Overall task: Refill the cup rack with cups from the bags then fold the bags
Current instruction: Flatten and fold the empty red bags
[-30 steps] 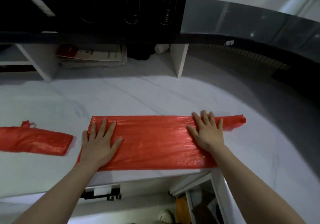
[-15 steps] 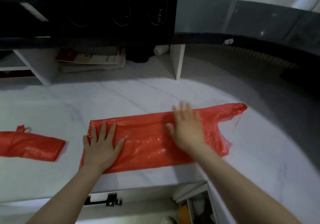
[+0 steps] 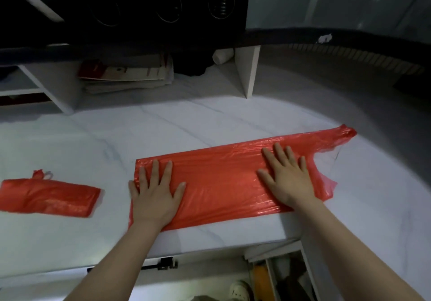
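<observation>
On the white marbled tabletop (image 3: 210, 125), near its front edge, a long red plastic bag (image 3: 221, 184) lies flattened into a strip. It runs from left to right and slants slightly away toward the right.

Left hand (image 3: 155, 198): palm down on the left end of the bag, fingers straight and spread, thumb pointing inward. The heel of the hand sits at the bag's near edge. The little finger reaches the bag's left border.

Right hand (image 3: 288, 179): palm down on the right part of the bag, fingers straight and slightly spread, pressing the plastic flat. Neither hand grips anything.

Just beyond the right hand the bag's handle loops (image 3: 345, 135) stick out unflattened. One points to the far right, and a looser flap hangs near the wrist.

A bare stretch of red plastic lies between the two hands.

A second red bag (image 3: 49, 198), folded into a shorter strip, lies well apart to the left on the same tabletop, with a small knot of plastic at its far edge.

At the back, a stack of papers (image 3: 126, 74) sits under a dark shelf, beside a white upright divider (image 3: 248, 72).
</observation>
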Motion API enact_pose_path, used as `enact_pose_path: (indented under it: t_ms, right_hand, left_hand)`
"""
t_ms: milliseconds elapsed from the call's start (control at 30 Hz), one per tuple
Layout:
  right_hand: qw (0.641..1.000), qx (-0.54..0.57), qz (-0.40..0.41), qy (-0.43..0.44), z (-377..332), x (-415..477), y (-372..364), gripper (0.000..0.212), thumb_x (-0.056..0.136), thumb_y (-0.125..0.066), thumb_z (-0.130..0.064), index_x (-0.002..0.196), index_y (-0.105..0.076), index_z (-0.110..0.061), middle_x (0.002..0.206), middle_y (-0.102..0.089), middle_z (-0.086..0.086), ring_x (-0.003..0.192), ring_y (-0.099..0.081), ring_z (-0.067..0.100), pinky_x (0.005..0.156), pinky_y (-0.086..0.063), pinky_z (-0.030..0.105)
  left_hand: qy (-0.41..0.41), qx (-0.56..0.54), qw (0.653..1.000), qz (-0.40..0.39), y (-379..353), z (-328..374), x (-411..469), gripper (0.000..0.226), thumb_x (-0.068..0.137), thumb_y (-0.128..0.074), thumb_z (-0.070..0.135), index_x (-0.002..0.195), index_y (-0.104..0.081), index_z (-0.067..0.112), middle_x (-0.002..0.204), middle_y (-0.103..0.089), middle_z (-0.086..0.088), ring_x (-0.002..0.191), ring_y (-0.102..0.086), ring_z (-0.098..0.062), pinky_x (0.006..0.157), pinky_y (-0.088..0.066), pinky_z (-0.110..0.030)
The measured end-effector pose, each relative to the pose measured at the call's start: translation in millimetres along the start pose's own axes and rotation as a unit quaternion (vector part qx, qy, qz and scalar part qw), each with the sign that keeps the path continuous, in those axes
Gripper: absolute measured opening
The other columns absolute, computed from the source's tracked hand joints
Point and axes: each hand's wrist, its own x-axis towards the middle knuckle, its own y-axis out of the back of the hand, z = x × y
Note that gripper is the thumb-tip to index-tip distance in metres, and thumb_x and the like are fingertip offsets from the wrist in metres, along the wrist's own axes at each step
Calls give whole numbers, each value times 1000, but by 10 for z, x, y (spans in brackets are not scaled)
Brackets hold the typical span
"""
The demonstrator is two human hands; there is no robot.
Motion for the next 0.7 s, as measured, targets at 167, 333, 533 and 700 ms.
enact_pose_path:
  t_ms: [167,333,533,700]
  right_hand:
    - [998,-18,52,-8,-131,-72,97,66,94,-25,-60,151,-13,-30,161,-4,4,147,5,24,117,2,49]
    - [975,3,221,-16,-579,-451,192,35,88,-59,-33,117,-63,-13,120,-57,15,110,-51,36,90,-41,47]
    - [996,34,87,0,-1108,-901,-37,35,93,-40,-50,111,-62,-30,107,-56,-7,96,-50,14,83,-42,30]
    - [984,9,63,-167,-917,-997,-6,51,96,-31,-52,142,-35,-30,152,-31,-5,143,-19,22,113,-14,52]
  left_hand:
    - [17,-64,996,-54,61,-30,49,63,90,-9,65,148,-2,42,160,5,5,145,10,-25,113,7,-51]
    - [32,-230,970,-71,358,-237,339,50,97,-36,44,145,-28,38,157,-22,4,143,-18,-25,117,-13,-42]
    - [-93,-78,993,-11,537,-404,439,36,88,-57,35,124,-55,33,136,-48,4,123,-43,-26,98,-36,-41]
    - [-149,-150,977,-1,475,-394,304,17,86,-60,25,102,-59,21,103,-65,-3,98,-60,-26,82,-46,-36]
